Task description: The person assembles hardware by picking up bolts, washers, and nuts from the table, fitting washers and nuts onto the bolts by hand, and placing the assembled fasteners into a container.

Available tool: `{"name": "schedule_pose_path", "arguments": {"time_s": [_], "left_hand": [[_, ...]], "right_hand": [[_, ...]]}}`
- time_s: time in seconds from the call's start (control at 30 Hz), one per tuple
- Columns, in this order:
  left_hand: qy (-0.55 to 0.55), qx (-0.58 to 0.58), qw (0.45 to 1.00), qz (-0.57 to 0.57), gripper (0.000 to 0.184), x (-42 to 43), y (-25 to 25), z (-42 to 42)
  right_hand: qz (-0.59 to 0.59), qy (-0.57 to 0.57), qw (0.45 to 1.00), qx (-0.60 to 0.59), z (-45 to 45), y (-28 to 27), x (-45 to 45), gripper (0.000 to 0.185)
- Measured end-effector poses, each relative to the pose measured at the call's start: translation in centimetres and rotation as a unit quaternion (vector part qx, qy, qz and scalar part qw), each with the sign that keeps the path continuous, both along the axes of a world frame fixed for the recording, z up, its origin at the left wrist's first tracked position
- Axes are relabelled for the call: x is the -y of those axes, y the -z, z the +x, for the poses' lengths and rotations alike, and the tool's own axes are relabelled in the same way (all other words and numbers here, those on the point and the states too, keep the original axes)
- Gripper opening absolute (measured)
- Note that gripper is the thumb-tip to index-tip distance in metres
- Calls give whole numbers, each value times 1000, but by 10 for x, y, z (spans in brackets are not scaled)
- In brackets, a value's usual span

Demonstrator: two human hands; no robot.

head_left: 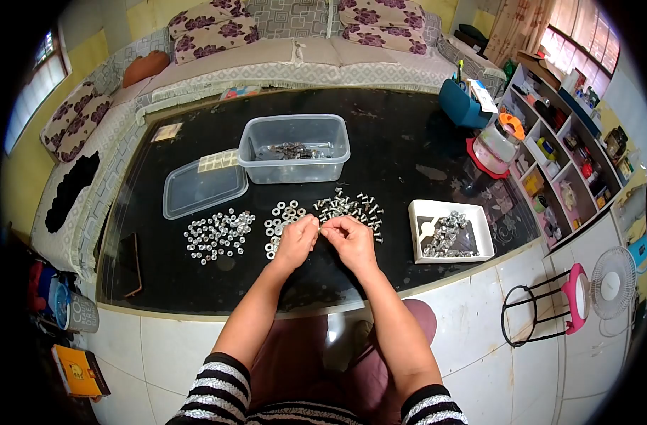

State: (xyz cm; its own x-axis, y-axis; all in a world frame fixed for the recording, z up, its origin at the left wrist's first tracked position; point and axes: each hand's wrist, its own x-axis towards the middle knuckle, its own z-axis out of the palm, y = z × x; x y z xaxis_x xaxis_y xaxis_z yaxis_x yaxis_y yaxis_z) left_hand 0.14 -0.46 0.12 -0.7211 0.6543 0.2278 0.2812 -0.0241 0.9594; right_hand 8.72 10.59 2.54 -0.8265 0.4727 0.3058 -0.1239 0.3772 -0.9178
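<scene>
My left hand [297,242] and my right hand [350,243] meet at the fingertips over the dark table, both closed in a pinch around a small metal piece [319,229], mostly hidden by the fingers. Behind and beside my left hand lie flat washers [272,223]. Farther left is a spread of nuts [217,236]. Behind my right hand is a pile of bolts [352,207]. To the right, a white box [452,260] holds shiny metal hardware [449,235] and a small white spoon-like item [428,228].
A clear plastic tub [293,171] with metal parts stands behind the piles, its lid [204,190] to the left. A phone [130,265] lies near the table's left edge. At the back right are a teal holder [460,105] and a jar [496,147].
</scene>
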Motion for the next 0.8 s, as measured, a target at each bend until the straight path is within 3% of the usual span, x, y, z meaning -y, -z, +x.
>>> {"name": "schedule_pose_path", "arguments": {"time_s": [0.1, 0.17, 0.27, 0.47, 0.53, 0.6, 0.8], "left_hand": [[-15, 50, 997, -57, 19, 0, 2, -1], [-46, -13, 999, 6, 23, -2, -5, 3], [-27, -18, 999, 15, 24, -2, -8, 5], [-57, -16, 998, -18, 23, 1, -3, 1], [-59, -43, 997, -4, 25, -1, -6, 4], [-62, -69, 996, 10, 27, -2, -6, 4], [-43, -33, 996, -69, 22, 1, 5, -4]], "right_hand": [[-8, 3, 1000, -1, -1, 1, 0, 7], [-29, 5, 1000, -2, -3, 3, 0, 7], [-68, -1, 998, -6, -3, 5, -1, 7], [-26, -1, 1000, -7, -2, 3, 2, 6], [-106, -12, 994, 13, -2, 3, 0, 7], [-106, -15, 994, 13, -3, 5, -1, 7], [-81, -11, 997, -4, -5, 8, 1, 7]]}}
